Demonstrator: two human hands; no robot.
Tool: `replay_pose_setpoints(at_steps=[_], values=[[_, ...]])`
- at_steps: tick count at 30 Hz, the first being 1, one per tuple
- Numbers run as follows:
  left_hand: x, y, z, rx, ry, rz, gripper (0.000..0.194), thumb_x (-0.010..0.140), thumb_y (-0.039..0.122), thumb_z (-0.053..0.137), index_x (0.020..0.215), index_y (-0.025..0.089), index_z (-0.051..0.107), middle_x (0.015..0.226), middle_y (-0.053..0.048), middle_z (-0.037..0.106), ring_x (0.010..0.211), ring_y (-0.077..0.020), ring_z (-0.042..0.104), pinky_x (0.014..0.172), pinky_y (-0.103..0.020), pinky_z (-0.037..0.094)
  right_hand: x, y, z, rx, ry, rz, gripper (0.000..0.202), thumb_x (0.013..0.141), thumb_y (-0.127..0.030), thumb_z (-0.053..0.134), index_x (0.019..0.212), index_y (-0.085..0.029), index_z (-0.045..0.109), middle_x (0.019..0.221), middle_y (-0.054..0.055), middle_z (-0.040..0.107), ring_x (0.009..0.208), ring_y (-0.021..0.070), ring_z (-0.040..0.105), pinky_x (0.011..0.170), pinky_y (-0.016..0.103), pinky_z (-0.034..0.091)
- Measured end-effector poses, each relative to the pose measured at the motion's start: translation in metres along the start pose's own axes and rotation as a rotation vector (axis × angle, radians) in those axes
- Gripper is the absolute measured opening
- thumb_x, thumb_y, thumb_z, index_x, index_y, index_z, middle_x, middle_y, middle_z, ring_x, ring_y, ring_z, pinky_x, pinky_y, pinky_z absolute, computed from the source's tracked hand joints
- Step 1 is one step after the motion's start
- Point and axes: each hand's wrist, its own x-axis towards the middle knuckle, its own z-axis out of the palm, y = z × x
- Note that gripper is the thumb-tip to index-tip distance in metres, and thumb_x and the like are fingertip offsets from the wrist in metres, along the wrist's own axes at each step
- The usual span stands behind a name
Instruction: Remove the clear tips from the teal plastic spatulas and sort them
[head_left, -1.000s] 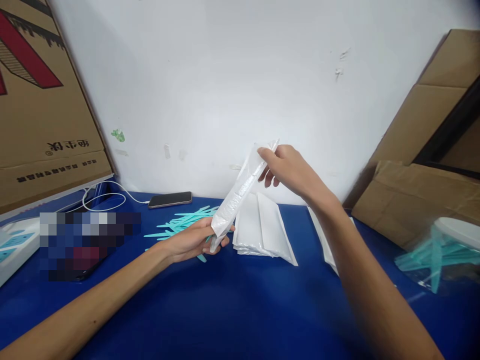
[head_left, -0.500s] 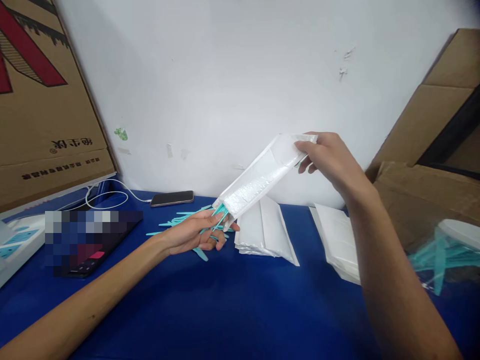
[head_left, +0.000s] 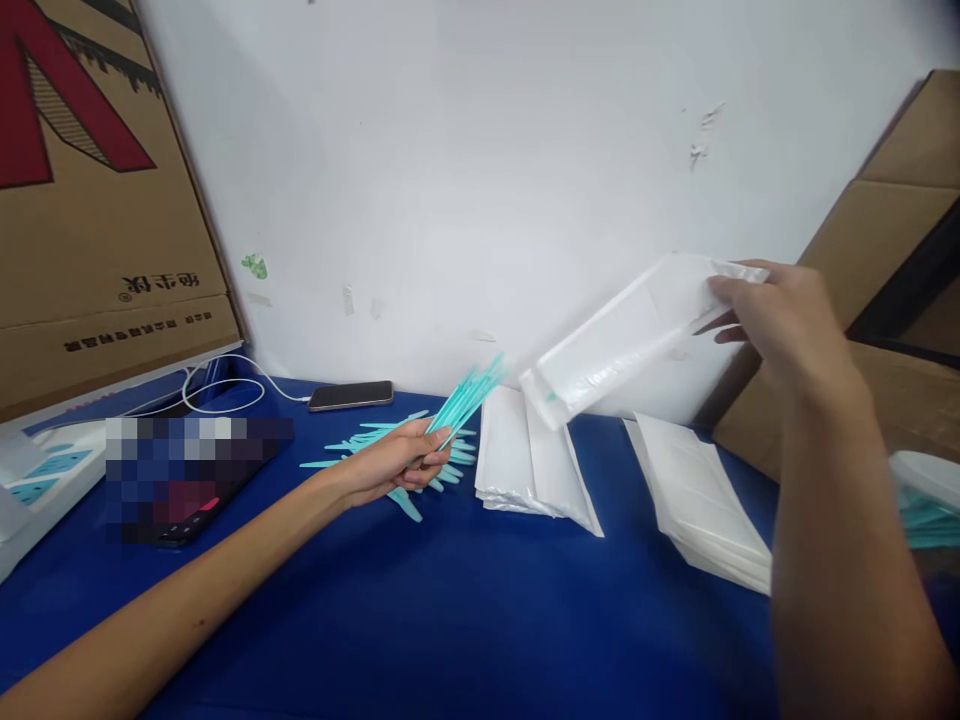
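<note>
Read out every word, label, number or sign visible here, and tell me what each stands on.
"绝尘侠®": upside down on the left cardboard box.
Smaller line below it, same box: too small to read.
Large red mark above: cut off, unreadable.
Dark device: screen too blurred to read.

Bundled teal sticks now uncovered, padded envelope pulled away rightward

The blue bench runs along the wall, its surface smooth and slightly glossy. Directly on it lie a loose pile of turquoise sticks, a middle stack of white envelopes, another envelope stack farther right, a dark phone with its white cable, and a white power strip.
</note>
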Motion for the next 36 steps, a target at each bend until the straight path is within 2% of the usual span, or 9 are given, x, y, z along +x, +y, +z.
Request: replay_pose_setpoints(at_steps=[6,9,11,14,18,23,27,33,36], values=[[0.006,-0.007,-0.005,0.271,0.135,0.055,0.035,0.096,0.053,0.047,0.084,0.021,0.038,0.07,0.006,0.034,0.048,-0.0058,0.027,0.045,-0.021,0.019,0.011,0.015,-0.012,0.076,0.004,0.116,0.018,0.081,-0.012,0.064,0.096,-0.012,0.073,0.085,0.012,0.068,0.056,0.0089,0.057,0.052,0.028,0.044],[0.01,-0.013,-0.012,0.829,0.381,0.103,0.026,0.1,0.045,0.035,0.092,0.022,0.042,0.068,0.003,0.042,0.055,-0.0138,0.044,0.052,-0.026,0.033,0.015,0.02,-0.015,0.105,-0.005,0.11,0.014,0.081,-0.015,0.065,0.093,-0.014,0.072,0.083,0.01,0.066,0.056,0.01,0.057,0.05,0.026,0.043],[0.01,-0.015,-0.015,1.288,0.505,0.038,0.022,0.101,0.035,0.028,0.098,0.021,0.045,0.069,-0.001,0.052,0.061,-0.0203,0.054,0.057,-0.03,0.037,0.017,0.023,-0.017,0.114,-0.011,0.104,0.014,0.081,-0.016,0.065,0.093,-0.015,0.071,0.081,0.008,0.065,0.057,0.0112,0.056,0.049,0.026,0.044],[0.007,-0.013,-0.021,1.629,0.509,-0.08,0.021,0.097,0.021,0.028,0.106,0.018,0.047,0.075,-0.009,0.062,0.066,-0.0287,0.062,0.059,-0.034,0.039,0.018,0.024,-0.018,0.118,-0.013,0.101,0.017,0.08,-0.017,0.065,0.097,-0.016,0.07,0.081,0.008,0.065,0.059,0.0127,0.057,0.049,0.027,0.044],[0.004,-0.003,-0.035,1.688,0.453,-0.114,0.027,0.091,0.014,0.032,0.112,0.015,0.049,0.084,-0.016,0.067,0.076,-0.0339,0.066,0.065,-0.037,0.043,0.016,0.022,-0.018,0.114,-0.024,0.092,0.016,0.081,-0.017,0.066,0.097,-0.015,0.069,0.081,0.009,0.064,0.06,0.0123,0.056,0.051,0.027,0.044],[-0.004,0.008,-0.064,1.706,0.382,-0.152,0.035,0.098,0.029,0.025,0.119,0.016,0.051,0.09,-0.018,0.069,0.082,-0.0349,0.067,0.068,-0.04,0.046,0.013,0.017,-0.017,0.121,-0.025,0.112,0.018,0.082,-0.016,0.065,0.1,-0.013,0.069,0.083,0.011,0.065,0.059,0.0109,0.056,0.053,0.028,0.043],[-0.009,0.007,-0.082,1.69,0.322,-0.188,0.04,0.095,0.029,0.029,0.128,0.019,0.05,0.109,-0.018,0.07,0.098,-0.0353,0.066,0.075,-0.041,0.048,0.014,0.019,-0.017,0.112,-0.026,0.116,0.02,0.083,-0.016,0.065,0.103,-0.014,0.07,0.086,0.011,0.066,0.058,0.01,0.055,0.054,0.03,0.044],[-0.007,0.004,-0.086,1.679,0.275,-0.21,0.045,0.087,0.026,0.036,0.126,0.016,0.054,0.116,-0.019,0.067,0.1,-0.0356,0.065,0.08,-0.044,0.048,0.014,0.022,-0.016,0.115,-0.054,0.107,0.011,0.082,-0.018,0.065,0.091,-0.016,0.07,0.083,0.011,0.066,0.059,0.0107,0.056,0.054,0.029,0.044],[-0.008,0.005,-0.08,1.697,0.301,-0.217,0.055,0.084,0.029,0.04,0.137,0.016,0.049,0.125,-0.022,0.061,0.104,-0.0399,0.063,0.081,-0.048,0.048,0.012,0.02,-0.015,0.109,-0.069,0.102,0.009,0.082,-0.018,0.064,0.089,-0.016,0.069,0.083,0.01,0.065,0.059,0.0106,0.056,0.053,0.028,0.044]])
